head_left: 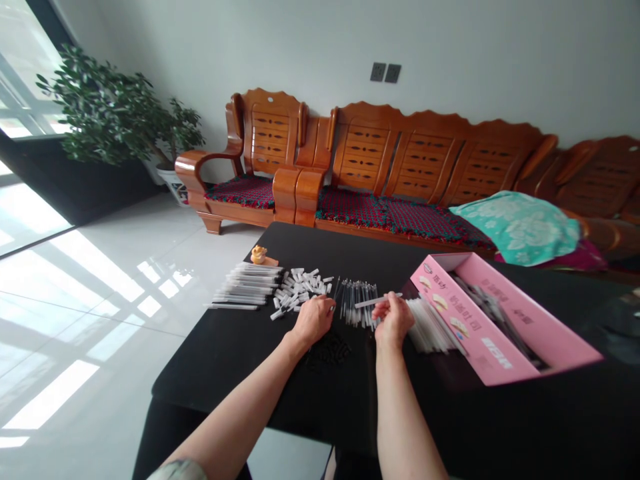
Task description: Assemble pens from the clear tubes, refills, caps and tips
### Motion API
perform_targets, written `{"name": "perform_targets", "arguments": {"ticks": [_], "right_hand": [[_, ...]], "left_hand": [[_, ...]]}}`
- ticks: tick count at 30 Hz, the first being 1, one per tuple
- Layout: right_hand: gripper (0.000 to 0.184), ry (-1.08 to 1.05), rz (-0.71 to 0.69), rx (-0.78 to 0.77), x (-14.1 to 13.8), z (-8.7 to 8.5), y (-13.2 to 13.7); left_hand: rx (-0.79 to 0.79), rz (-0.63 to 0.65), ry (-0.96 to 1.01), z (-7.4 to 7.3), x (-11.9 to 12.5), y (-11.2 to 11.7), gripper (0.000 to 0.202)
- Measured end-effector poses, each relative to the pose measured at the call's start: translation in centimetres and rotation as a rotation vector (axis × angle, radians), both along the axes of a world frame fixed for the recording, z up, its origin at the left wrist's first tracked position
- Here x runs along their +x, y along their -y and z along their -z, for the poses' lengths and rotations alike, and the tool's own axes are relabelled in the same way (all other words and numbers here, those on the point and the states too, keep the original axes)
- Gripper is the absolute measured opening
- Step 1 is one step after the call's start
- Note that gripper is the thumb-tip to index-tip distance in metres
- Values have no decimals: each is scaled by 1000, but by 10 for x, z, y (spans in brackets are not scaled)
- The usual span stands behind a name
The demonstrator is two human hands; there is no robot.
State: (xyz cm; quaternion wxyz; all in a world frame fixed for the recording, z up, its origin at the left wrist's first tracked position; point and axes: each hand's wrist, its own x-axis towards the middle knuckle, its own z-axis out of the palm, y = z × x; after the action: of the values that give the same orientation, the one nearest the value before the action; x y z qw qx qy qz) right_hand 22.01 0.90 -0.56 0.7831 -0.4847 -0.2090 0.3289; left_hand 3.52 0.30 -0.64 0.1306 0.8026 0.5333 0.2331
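Sunlight point(53, 395) is brightening the pale floor point(75, 320); wooden sofas point(367, 150) are lining the wall point(280, 53), and a plant point(107, 110) is standing near the window point(23, 37).

Smooth black table point(220, 387), lots going on
On it: small orange-yellow figurine point(259, 254), slim whitish pens point(250, 285), loose white plastic caps point(299, 283), little black bits point(331, 349), thin clear refills point(357, 300), straight frosted tubes point(431, 327), plus a long pink cardboard box point(480, 323).

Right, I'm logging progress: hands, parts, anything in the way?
Left hand by white caps, grip unclear. Right hand holding pale tube. Refills between hands. Pink box off right, blocking neither hand.
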Motion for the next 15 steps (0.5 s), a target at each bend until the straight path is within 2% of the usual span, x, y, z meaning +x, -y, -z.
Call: {"name": "perform_targets", "arguments": {"ticks": [5, 9, 15], "right_hand": [[25, 5, -23, -7, 0, 2, 0], [28, 0, -63, 11, 0, 2, 0], [33, -47, -112, 74, 7, 3, -1]], "left_hand": [[10, -161, 27, -6, -6, 2, 29], [68, -270, 186, -13, -22, 0, 26], [-7, -126, 523, -9, -53, -2, 18]]}}
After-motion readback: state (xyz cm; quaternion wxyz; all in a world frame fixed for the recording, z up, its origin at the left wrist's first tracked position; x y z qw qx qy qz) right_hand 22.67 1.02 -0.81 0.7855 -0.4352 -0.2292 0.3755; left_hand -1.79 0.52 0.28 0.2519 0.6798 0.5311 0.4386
